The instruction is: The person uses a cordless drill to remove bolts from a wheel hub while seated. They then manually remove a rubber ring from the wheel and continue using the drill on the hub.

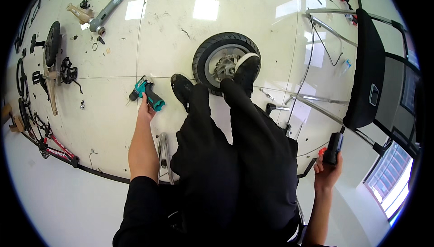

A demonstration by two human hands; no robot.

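My left hand (145, 110) is closed on a teal and black cordless drill (155, 100), low over the floor to the left of my legs. The drill's chuck points left and its handle runs to the lower right. Out at the right, my right hand (328, 171) grips a black boxy object (333, 148), held upright; its exact kind is unclear. A small red piece (322, 151) shows beside those fingers, and I cannot tell whether it belongs to the object. Between the hands, a small wheel with a black tyre (202, 61) lies flat, with my right shoe (247, 73) on it.
Bicycle parts lie at the left, among them a red frame (61, 150), a wheel (53, 43) and a grey tube (110, 9). A black-padded chair with metal legs (367, 70) stands at the right. Near it are a cable (310, 61) and a black-and-silver tool (276, 108).
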